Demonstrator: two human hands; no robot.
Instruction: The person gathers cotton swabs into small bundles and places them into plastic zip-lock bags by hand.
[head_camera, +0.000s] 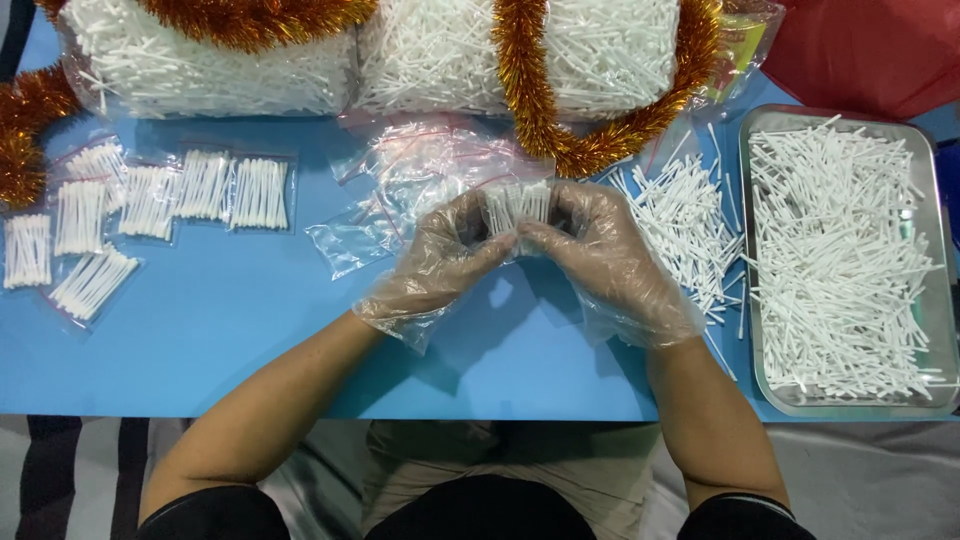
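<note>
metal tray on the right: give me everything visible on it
The metal tray is a shallow rectangular pan, silvery and shiny, with rounded corners and a low raised rim. It lies flat on the blue table at the right edge, long side running away from the person, its far right side partly cut off by the frame. A loose, jumbled heap of white cotton swabs fills most of it. More swabs lie scattered on the table just to its left. Neither gloved hand touches it.

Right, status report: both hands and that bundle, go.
Left hand and right hand, both in clear gloves, pinch one bundle of white sticks between them. Held above the blue table. Empty clear bags lie just behind; nothing blocking.
</note>
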